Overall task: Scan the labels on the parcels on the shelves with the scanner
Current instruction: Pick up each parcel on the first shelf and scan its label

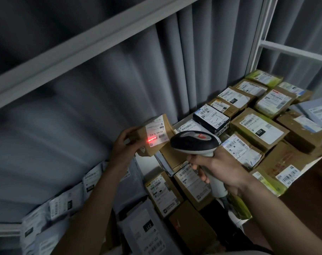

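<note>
My left hand (125, 144) holds a small brown cardboard parcel (152, 135) tilted up above the shelf, its white label (156, 134) facing me. A red scan line glows across the label's barcode. My right hand (217, 166) grips the handle of a black and white scanner (195, 142), whose head points left at that label from a short distance. Many more labelled parcels lie on the shelf below and to the right.
Brown boxes (259, 129), a black box (211, 119) and green packets (263, 77) cover the shelf at right. Grey mailer bags (68, 201) stand in a row at lower left. A grey curtain hangs behind. A white shelf beam (83, 46) runs overhead, and a white upright (257, 34) stands at right.
</note>
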